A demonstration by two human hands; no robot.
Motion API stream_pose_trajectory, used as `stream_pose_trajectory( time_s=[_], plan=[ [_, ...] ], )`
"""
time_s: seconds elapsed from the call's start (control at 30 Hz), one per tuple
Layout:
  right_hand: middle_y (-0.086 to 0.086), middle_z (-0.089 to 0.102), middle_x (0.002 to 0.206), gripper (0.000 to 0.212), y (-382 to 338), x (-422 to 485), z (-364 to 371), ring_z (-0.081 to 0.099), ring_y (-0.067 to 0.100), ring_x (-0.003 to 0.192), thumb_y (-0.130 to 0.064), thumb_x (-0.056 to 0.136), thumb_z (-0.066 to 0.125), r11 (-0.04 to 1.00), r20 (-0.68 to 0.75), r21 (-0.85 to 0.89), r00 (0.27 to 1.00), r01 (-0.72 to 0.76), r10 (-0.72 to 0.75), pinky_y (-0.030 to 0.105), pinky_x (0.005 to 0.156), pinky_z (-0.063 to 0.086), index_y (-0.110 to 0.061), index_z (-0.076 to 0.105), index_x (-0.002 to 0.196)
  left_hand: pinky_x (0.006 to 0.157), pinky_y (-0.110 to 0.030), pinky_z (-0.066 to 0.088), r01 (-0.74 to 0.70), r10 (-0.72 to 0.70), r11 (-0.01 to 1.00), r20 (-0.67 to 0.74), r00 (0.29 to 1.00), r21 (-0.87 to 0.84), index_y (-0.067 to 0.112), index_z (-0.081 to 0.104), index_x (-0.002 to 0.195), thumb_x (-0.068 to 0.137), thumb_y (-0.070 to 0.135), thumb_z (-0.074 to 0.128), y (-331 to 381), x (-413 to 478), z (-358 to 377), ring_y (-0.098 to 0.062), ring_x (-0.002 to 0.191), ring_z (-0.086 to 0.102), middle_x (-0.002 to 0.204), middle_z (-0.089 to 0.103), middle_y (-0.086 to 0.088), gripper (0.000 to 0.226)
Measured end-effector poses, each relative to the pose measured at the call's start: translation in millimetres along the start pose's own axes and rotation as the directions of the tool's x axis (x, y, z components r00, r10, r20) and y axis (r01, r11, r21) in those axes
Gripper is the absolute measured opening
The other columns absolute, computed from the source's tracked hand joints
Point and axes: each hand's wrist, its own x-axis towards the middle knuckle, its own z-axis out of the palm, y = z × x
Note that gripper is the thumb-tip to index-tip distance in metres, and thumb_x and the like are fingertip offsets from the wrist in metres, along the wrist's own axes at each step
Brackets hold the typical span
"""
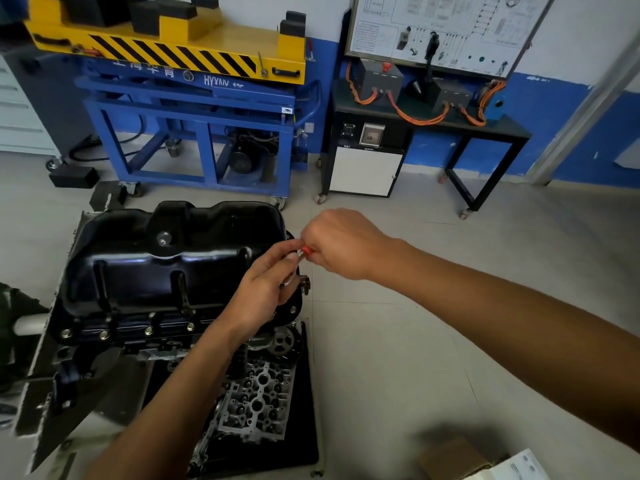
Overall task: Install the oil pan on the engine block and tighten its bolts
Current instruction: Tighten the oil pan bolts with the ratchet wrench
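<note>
The black oil pan (166, 258) sits on the engine block (114, 337), just left of both hands. The right hand (343, 244) curls round a red-handled tool (306, 251). The left hand (263, 289), just below it, pinches the tool's metal shaft. The fastener under them is hidden. Probably a flange bolt is being run in, so the left fingers should hold the shaft square while the right turns, snugging evenly with the bolts (148, 330) left of the left wrist.

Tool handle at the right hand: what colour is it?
Red. The tool handle peeks out beside the right hand, best in the head view.
</note>
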Motion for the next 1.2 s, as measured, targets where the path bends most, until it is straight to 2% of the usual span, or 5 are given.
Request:
stream_pose_trajectory(
  time_s=[0.23, 0.47, 0.67, 0.9, 1.2],
  plan=[
    [-0.001, 0.061, 0.079, 0.028, 3, -6, 15, 0.055, 0.021, 0.07, -0.021, 0.092, 0.06, 0.987, -0.108, 0.149, 0.993, 0.067, -0.051, 0.034, 0.058, 0.042, -0.02, 0.049, 0.067, 0.049, -0.017, 0.031, -0.037, 0.037, 0.999, -0.046, 0.998, 0.013, 0.016, 0.054, 0.134, 0.106, 0.022, 0.045, 0, -5, -2, -0.005, 0.05, 0.036, 0.059, 0.04, 0.008, 0.03],
    [-0.002, 0.049, 0.044, 0.046, -15, -27, -7, 0.047, 0.014, 0.043, -0.034, 0.089, 0.067, 0.956, 0.147, 0.292, 0.989, -0.041, -0.003, 0.031, 0.047, 0.04, -0.02, 0.05, 0.049, 0.048, -0.02, 0.035, -0.142, 0.151, 0.988, -0.219, 0.964, 0.059, 0.018, 0.066, 0.107, 0.105, 0.016, 0.049, -4, 1, 0, -0.006, 0.051, 0.042, 0.059, 0.052, 0.007, 0.018],
    [-0.001, 0.046, 0.043, 0.051, -44, -37, -6, 0.041, 0.012, 0.04, -0.034, 0.091, 0.068, 0.874, 0.281, 0.485, 0.95, -0.016, -0.138, 0.019, 0.043, 0.033, -0.014, 0.051, 0.048, 0.077, -0.059, 0.048, -0.21, 0.234, 0.967, -0.168, 0.958, 0.147, 0.014, 0.069, 0.095, 0.096, 0.032, 0.049, -1, -1, 5, -0.05, 0.082, 0.054, 0.093, 0.058, -0.035, 0.027],
    [-0.008, 0.046, 0.046, 0.043, -33, -27, -7, 0.04, 0.007, 0.044, -0.027, 0.087, 0.075, 0.811, 0.412, 0.572, 0.898, -0.125, -0.152, 0.023, 0.049, 0.036, -0.015, 0.052, 0.053, 0.079, -0.048, 0.044, -0.148, 0.164, 0.981, -0.121, 0.979, 0.127, 0.013, 0.068, 0.096, 0.096, 0.031, 0.044, 2, -5, -2, -0.031, 0.082, 0.052, 0.088, 0.058, -0.029, 0.03],
    [-0.004, 0.068, 0.062, 0.034, 2, -5, -21, 0.058, 0.003, 0.049, -0.029, 0.08, 0.083, 0.96, 0.393, 0.256, 0.92, -0.113, 0.003, 0.028, 0.058, 0.05, -0.019, 0.058, 0.059, 0.05, -0.018, 0.034, -0.052, 0.054, 0.993, -0.022, 0.998, 0.109, 0.02, 0.065, 0.12, 0.097, 0.031, 0.046, 1, -7, 0, -0.004, 0.05, 0.039, 0.056, 0.045, 0.011, 0.031]
  ],
)
